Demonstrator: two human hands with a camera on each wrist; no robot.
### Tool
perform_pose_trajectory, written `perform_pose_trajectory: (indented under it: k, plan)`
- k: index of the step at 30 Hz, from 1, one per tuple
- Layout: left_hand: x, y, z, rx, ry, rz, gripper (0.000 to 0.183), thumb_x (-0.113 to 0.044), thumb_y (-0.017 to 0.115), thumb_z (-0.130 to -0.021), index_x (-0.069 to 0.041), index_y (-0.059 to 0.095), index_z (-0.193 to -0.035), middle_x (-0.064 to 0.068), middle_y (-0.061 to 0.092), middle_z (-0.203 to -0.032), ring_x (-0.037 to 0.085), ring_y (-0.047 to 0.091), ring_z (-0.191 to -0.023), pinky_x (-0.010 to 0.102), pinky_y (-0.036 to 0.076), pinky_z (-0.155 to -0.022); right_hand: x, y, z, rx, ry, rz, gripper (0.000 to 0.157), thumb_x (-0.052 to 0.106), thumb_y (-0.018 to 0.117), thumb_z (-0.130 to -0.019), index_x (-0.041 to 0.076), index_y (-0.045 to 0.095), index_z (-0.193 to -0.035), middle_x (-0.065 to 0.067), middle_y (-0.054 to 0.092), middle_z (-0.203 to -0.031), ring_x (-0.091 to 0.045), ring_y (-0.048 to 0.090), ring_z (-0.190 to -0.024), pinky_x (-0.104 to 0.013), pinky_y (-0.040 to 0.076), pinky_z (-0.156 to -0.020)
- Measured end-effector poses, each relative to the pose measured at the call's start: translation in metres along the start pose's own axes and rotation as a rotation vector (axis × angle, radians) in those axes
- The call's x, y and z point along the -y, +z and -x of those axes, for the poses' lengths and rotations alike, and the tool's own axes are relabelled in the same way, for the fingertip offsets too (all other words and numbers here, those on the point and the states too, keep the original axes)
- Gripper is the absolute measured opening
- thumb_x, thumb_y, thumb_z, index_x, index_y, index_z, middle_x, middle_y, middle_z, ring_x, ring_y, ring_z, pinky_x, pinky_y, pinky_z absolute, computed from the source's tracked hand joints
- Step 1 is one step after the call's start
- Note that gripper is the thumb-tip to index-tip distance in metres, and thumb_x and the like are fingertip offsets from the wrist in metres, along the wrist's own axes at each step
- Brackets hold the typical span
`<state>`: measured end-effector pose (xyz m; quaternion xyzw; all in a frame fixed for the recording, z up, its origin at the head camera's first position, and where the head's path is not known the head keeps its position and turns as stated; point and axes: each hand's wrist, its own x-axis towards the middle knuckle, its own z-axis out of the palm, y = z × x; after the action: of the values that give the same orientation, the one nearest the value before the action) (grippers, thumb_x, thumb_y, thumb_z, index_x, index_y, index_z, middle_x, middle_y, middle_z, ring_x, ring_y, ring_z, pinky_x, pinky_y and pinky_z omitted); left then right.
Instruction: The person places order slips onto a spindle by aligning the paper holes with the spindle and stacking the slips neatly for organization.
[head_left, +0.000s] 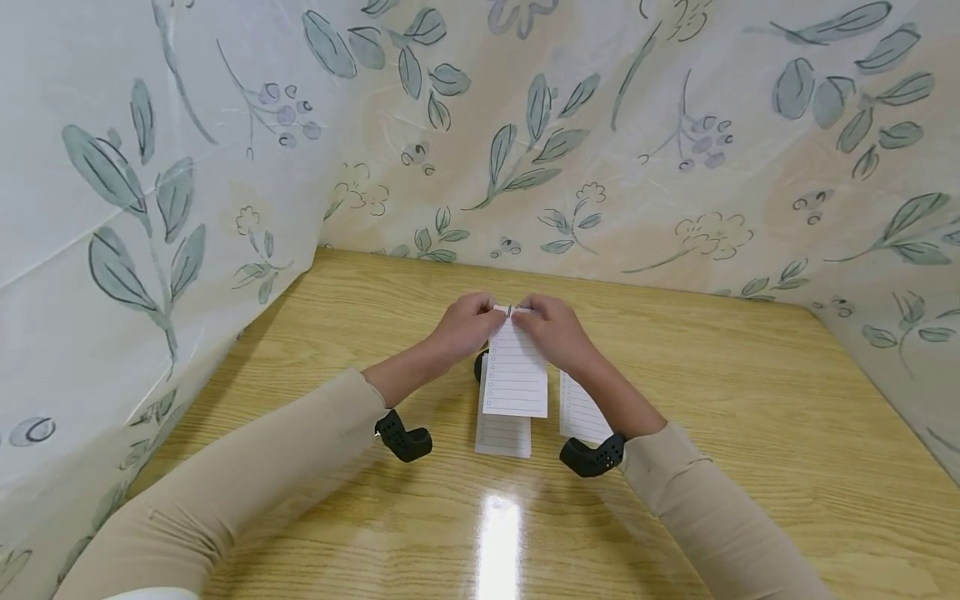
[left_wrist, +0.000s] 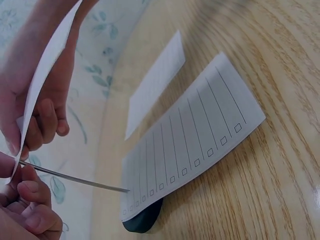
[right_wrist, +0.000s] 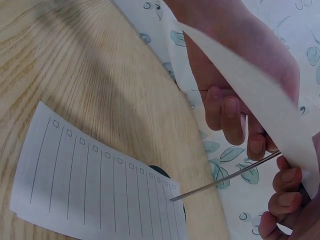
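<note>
My left hand (head_left: 467, 327) and right hand (head_left: 557, 330) pinch the top end of a lined checklist slip (head_left: 517, 375), thumbs on its face. The slip hangs toward me, slightly bowed. Between the thumbs, the tip of a paper spike shows at the slip's top edge. In the left wrist view its thin metal rod (left_wrist: 75, 177) runs from the held slip down into another checklist slip (left_wrist: 185, 135). That lower slip lies pierced near its top end, over the spike's dark round base (left_wrist: 145, 222). Fingers of both hands curl beneath the held slip.
More checklist slips (head_left: 581, 408) lie on the wooden table (head_left: 337, 517), partly under my right forearm. Leaf-patterned sheeting (head_left: 525, 167) stands behind the table and along both sides. Each wrist carries a black camera mount (head_left: 405, 437).
</note>
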<state>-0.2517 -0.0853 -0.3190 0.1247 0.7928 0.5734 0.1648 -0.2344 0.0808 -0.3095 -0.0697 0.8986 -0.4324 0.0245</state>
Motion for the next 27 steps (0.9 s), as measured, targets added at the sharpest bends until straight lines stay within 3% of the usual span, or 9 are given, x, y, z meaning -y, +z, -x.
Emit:
perform_pose_trajectory:
  k: [7,18,27]
  plan:
    - [0.005,0.000,0.000,0.005,-0.015,-0.062,0.020,-0.022,0.049,-0.098,-0.007,0.053,-0.087,0.003,0.045,-0.069,0.014,0.040,-0.058,0.027,0.034,-0.052,-0.005,0.002,0.001,0.019,0.007,0.019,0.024,0.022,0.049,-0.099,0.004,0.064,-0.100,-0.011,0.061,-0.100,-0.023,0.051,-0.087,-0.032,0.041,-0.078]
    - [0.013,-0.001,-0.001,0.050,-0.050,-0.090,0.017,-0.017,0.048,-0.098,-0.005,0.057,-0.089,0.001,0.043,-0.064,0.014,0.037,-0.055,0.026,0.035,-0.055,-0.014,0.010,0.007,0.050,0.026,0.050,0.026,0.025,0.048,-0.100,0.005,0.064,-0.102,-0.010,0.061,-0.098,-0.021,0.052,-0.081,-0.031,0.042,-0.073]
    - [0.026,-0.003,0.004,0.079,-0.042,-0.211,0.020,-0.019,0.047,-0.099,-0.008,0.057,-0.084,0.004,0.051,-0.077,0.015,0.040,-0.060,0.027,0.034,-0.056,-0.023,0.025,0.011,0.062,0.049,0.063,0.025,0.024,0.049,-0.099,0.005,0.065,-0.104,-0.012,0.065,-0.103,-0.022,0.056,-0.085,-0.031,0.045,-0.074]
